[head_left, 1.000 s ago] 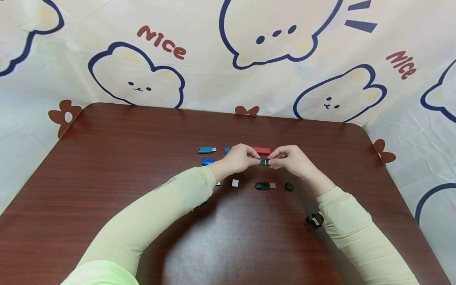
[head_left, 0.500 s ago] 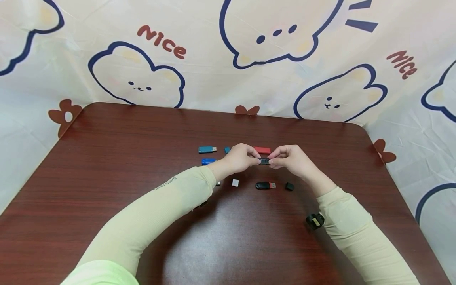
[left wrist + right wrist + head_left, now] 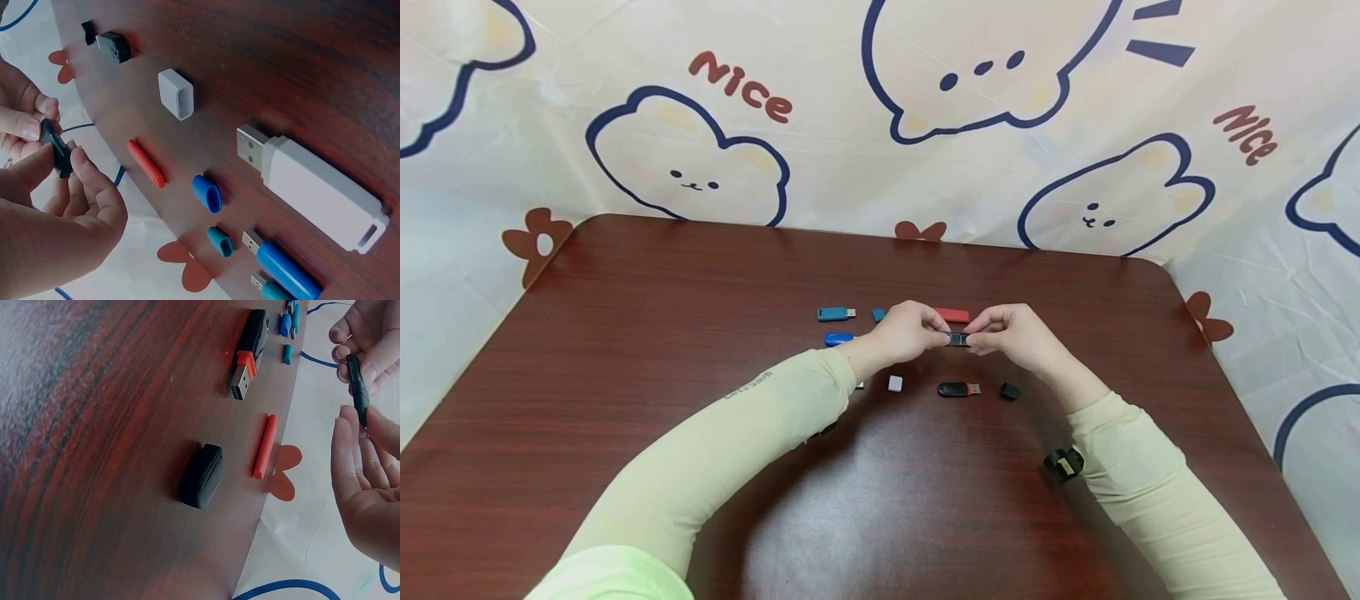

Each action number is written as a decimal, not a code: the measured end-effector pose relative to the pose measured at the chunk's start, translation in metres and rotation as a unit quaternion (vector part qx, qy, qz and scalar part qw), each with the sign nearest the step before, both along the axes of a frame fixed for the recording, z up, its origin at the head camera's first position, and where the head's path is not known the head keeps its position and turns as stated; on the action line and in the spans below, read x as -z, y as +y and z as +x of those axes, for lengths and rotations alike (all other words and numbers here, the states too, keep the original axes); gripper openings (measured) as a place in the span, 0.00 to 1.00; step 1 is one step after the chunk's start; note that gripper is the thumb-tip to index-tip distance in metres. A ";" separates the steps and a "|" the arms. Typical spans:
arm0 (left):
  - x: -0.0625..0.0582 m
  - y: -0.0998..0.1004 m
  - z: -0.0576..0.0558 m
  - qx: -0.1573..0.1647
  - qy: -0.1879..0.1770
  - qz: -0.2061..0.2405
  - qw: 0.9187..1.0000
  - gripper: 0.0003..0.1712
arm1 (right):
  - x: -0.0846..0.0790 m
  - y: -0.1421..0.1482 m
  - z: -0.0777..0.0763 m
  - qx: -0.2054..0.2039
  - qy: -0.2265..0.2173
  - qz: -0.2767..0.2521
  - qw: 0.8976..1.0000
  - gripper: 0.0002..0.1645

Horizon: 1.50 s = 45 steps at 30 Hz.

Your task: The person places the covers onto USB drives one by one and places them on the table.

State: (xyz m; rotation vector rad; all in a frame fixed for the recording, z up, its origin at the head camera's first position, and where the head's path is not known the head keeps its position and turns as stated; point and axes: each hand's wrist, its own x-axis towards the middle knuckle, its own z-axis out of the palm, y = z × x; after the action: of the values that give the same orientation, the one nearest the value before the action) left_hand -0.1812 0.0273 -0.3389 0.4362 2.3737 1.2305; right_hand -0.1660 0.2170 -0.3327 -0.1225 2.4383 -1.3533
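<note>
Both hands pinch a slim black USB stick (image 3: 957,339) between them, raised above the table. The left hand (image 3: 908,333) grips its left end with thumb and fingers, and the right hand (image 3: 1013,337) grips its right end. A thin light line crosses the middle of the stick in the head view. In the left wrist view the black USB stick (image 3: 57,149) shows between the fingertips of both hands; whether its two parts are fully joined I cannot tell. Behind the hands lies a red, flat stick-shaped piece (image 3: 952,316).
A teal USB stick (image 3: 832,314), its cap (image 3: 878,315) and a blue USB stick (image 3: 838,339) lie left. A blue cap (image 3: 206,192) and white USB stick (image 3: 325,194) show beside the left hand. Nearer lie a white cap (image 3: 895,383), black-and-red USB stick (image 3: 953,389) and black cap (image 3: 1010,391).
</note>
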 end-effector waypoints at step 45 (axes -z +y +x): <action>-0.003 0.002 0.005 -0.001 0.018 -0.003 1.000 0.09 | -0.005 -0.003 0.003 0.000 0.013 0.035 0.999 0.12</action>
State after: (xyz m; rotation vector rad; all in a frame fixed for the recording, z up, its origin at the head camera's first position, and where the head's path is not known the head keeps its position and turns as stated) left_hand -0.1762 0.0288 -0.3356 0.4582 2.4086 1.2264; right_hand -0.1632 0.2137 -0.3279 -0.1240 2.5026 -1.2728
